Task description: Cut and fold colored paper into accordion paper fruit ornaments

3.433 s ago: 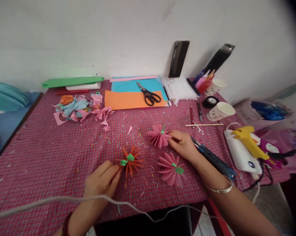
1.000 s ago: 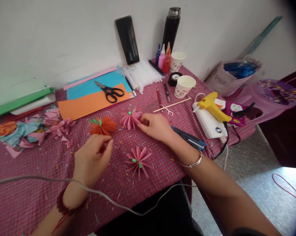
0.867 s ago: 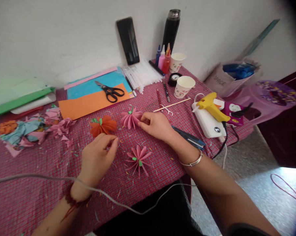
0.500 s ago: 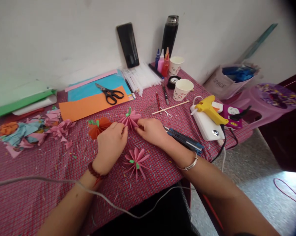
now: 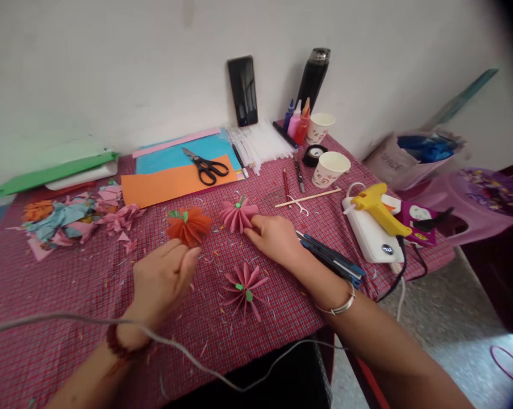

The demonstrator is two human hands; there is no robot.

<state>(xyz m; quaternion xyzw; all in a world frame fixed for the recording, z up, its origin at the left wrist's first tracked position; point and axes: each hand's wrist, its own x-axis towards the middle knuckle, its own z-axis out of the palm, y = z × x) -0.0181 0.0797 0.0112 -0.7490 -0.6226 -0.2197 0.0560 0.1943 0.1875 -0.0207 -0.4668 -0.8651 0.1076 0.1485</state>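
Note:
A pink pleated-paper pumpkin (image 5: 238, 218) with a green top stands on the checked cloth. My right hand (image 5: 276, 237) has its thumb and finger closed at the right edge of this pumpkin. Close by on the left is an orange pleated-paper pumpkin (image 5: 190, 228) with green paper on top. My left hand (image 5: 162, 275) is just in front of the orange one, fingers loosely bent and thumb apart. Its fingertips are partly hidden, so contact is unclear. Nearer to me sits a second pink pleated-paper piece (image 5: 245, 292), spread like a flower with two green bits.
Black scissors (image 5: 209, 169) lie on orange paper (image 5: 154, 190). Paper scraps (image 5: 69, 218) are heaped at left. A stapler (image 5: 333, 258) lies beside my right forearm. Farther right, a yellow glue gun (image 5: 382, 210) rests on a white box. A pale cable (image 5: 188, 355) crosses in front.
My left hand has left the pink pumpkin and moved left and toward me, in front of the orange one. My right hand stays at the pink pumpkin. The camera view has shifted.

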